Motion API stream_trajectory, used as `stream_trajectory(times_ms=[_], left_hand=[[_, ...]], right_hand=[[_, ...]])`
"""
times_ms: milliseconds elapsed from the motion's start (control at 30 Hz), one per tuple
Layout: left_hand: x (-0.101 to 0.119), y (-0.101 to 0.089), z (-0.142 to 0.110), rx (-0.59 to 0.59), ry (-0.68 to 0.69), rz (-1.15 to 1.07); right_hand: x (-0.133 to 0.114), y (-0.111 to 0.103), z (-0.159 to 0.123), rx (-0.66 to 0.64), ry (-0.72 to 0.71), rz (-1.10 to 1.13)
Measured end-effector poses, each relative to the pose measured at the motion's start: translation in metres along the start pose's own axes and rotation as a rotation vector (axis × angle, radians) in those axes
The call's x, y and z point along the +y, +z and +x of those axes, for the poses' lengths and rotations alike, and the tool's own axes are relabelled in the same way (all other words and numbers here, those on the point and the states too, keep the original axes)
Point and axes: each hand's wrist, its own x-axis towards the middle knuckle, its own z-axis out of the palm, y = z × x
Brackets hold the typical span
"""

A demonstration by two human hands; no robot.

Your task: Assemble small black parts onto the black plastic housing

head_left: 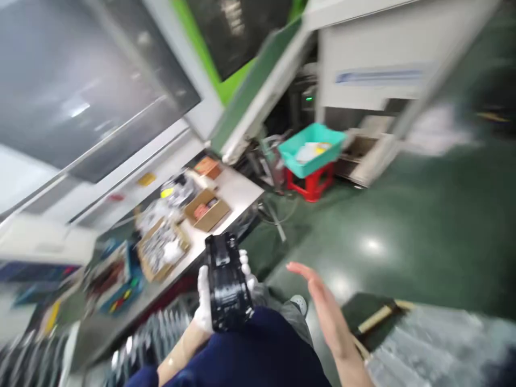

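Held black part (228,285) lengthwise between thumb and fingers of gloved left hand (205,307); had bare right hand (328,317) outstretched, apart from it

The pale surface (244,191) on the left carried a near cardboard box (185,239) and a far cardboard box (213,216); the green floor (387,215) bore a red stool (310,185).

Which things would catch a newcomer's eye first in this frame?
Probably the glossy black part near the lower middle, held in the white-gloved left grip, with the bare right grip open and apart to its right. Next, the bright turquoise bin on a red stool, right of the table, stands out against the dark green floor.
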Motion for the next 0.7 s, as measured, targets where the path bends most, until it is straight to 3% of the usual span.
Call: stream_trajectory(times_ms=[67,133,200,333,433,533,633,700], left_hand=[[0.012,-0.021,-0.034,0.125,0.202,-0.050],[0.020,-0.039,-0.059,0.262,0.321,-0.072],[0.027,-0.057,-0.081,0.389,0.403,-0.093],[0.039,-0.091,-0.127,0.516,0.669,-0.223],[0.058,-0.118,-0.163,0.502,0.863,-0.307],[0.087,-0.149,-0.204,0.518,1.052,-0.367],[0.118,-0.189,-0.250,0.667,1.242,-0.345],[0.141,-0.219,-0.280,0.767,1.302,-0.281]], right_hand=[[0.007,0.076,0.001,-0.532,-0.279,-0.531],[0.017,0.138,0.005,-0.896,-0.581,-0.866],[0.038,0.189,0.009,-1.099,-0.707,-0.976],[0.098,0.270,0.003,-1.427,-0.747,-1.047],[0.139,0.323,-0.004,-1.572,-0.580,-0.954],[0.181,0.382,-0.009,-1.520,-0.224,-0.944],[0.235,0.439,-0.019,-1.547,0.079,-1.178],[0.275,0.470,-0.029,-1.651,0.208,-1.306]])
